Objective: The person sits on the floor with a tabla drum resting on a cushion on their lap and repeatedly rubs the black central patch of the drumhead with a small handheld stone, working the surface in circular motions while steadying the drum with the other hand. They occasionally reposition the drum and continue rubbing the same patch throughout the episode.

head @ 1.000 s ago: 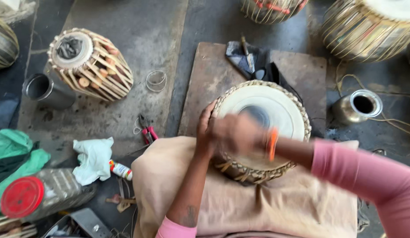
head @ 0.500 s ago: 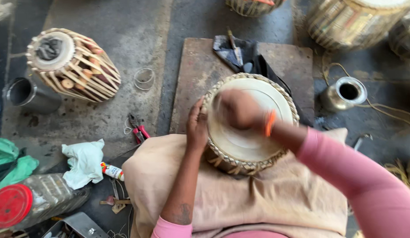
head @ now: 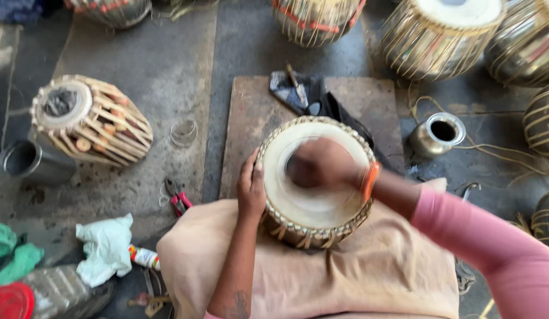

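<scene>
A small drum (head: 313,236) with a pale skin and braided rim rests on my lap, on a tan cloth (head: 369,277). My left hand (head: 251,189) clasps the drum's left rim. My right hand (head: 321,164), blurred by motion, presses on the middle of the drumhead, fingers closed; whether it holds anything is hidden. An orange band (head: 369,180) circles that wrist, above a pink sleeve (head: 481,242).
A second strapped drum (head: 91,121) lies on the floor at left, by a metal cup (head: 29,162). Red-handled pliers (head: 178,198), a white rag (head: 106,248), a small metal pot (head: 437,134), tools on dark cloth (head: 298,91) and several larger drums (head: 445,35) surround a wooden board (head: 251,112).
My right hand has kept rubbing over the drumhead, shifting toward its centre. The view has tilted, so the floor objects sit lower in the frame. My left hand stays on the rim.
</scene>
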